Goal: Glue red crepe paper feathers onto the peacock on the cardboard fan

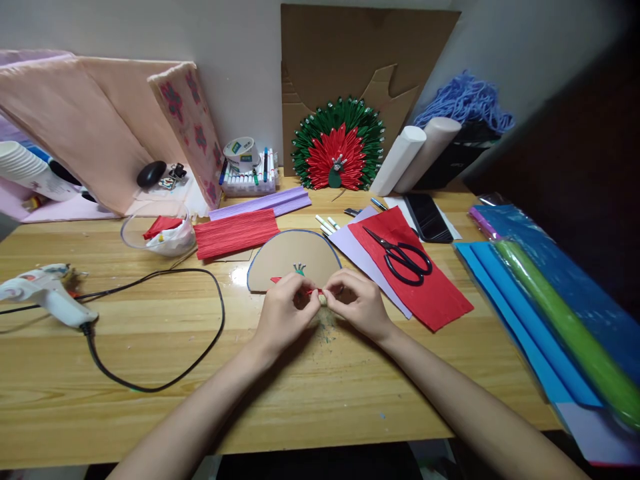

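Note:
Fingertips meet in front of the cardboard half-disc. My left hand (287,310) pinches a small piece of red crepe paper (314,291). From the other side, my right hand (361,307) pinches the same piece, and a tiny pale spot shows between the thumbs that I cannot make out. Just behind lies the brown half-disc (285,250), edged in blue. On it rest a green paper bird head (299,271) with a silvery crest and a red paper petal (276,279), both partly hidden by my fingers.
Black scissors (407,260) lie on red paper (440,303) to the right. A glue gun (50,293) and its looped cord are at left. Red crepe paper (237,233) lies behind, near a plastic bowl (130,230). A green-and-red paper peacock (337,143) leans on cardboard. Wrapped rolls (565,327) line the right edge.

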The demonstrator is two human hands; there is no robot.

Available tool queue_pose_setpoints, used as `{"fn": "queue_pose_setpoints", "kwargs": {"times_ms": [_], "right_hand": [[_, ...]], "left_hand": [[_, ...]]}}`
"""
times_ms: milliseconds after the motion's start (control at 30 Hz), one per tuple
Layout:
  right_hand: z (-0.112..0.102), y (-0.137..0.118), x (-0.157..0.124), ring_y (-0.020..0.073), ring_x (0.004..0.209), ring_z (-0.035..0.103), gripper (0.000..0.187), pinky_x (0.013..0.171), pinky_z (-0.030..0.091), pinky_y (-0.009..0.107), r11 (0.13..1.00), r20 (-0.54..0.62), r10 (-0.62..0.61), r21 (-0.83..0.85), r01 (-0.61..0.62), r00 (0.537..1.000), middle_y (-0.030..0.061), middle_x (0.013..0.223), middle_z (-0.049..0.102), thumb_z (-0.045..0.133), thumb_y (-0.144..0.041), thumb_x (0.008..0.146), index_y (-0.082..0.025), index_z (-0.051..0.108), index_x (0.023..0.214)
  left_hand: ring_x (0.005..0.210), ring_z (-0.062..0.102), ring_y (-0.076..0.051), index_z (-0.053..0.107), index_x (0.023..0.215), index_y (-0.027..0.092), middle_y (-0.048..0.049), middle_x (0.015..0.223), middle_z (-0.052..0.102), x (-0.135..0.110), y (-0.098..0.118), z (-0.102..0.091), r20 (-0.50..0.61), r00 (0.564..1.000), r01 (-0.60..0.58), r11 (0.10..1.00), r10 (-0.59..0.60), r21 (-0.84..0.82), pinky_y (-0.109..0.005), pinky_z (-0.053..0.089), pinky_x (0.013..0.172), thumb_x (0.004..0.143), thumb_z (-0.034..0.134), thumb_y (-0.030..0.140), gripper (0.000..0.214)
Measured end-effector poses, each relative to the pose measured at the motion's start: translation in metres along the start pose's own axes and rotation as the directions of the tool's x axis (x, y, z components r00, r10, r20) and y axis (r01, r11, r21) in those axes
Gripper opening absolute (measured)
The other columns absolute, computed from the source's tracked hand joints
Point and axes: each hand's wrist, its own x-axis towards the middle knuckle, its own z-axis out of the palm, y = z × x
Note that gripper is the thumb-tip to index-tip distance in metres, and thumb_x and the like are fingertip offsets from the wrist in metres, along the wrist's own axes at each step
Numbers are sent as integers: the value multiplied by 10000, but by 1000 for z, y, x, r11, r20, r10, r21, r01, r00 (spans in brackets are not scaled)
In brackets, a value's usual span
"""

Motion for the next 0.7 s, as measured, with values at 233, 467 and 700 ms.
{"fn": "queue_pose_setpoints", "kwargs": {"times_ms": [233, 467, 700], "right_hand": [[-7, 7, 1, 132, 640, 546, 35, 551, 441, 241, 997, -107, 76, 18, -75, 991, 23, 726, 587, 573, -192, 761, -185, 581, 728], [-1, 10, -3, 142, 659, 582, 49, 609, 481, 260, 987, -39, 110, 118, -105, 993, 30, 737, 616, 588, -231, 779, -184, 600, 773], [0, 0, -4, 139, 679, 593, 68, 614, 489, 261, 999, -28, -19, 27, 20, 999, 26, 760, 634, 584, -195, 776, -202, 624, 831]], "left_hand": [[592, 487, -91, 569, 740, 154, -3, 699, 550, 9, -11, -14, -118, 990, 78, 997, -79, -14, -212, 393, 553, 750, 555, 188, 37], [619, 523, -98, 624, 834, 156, -27, 750, 602, 6, -7, -7, 41, 996, 85, 993, -82, -81, -212, 403, 554, 794, 549, 281, 151], [617, 541, -108, 610, 804, 137, -29, 714, 604, 2, -9, 1, 122, 981, 174, 962, -151, -211, -220, 426, 575, 804, 535, 295, 175]]}}
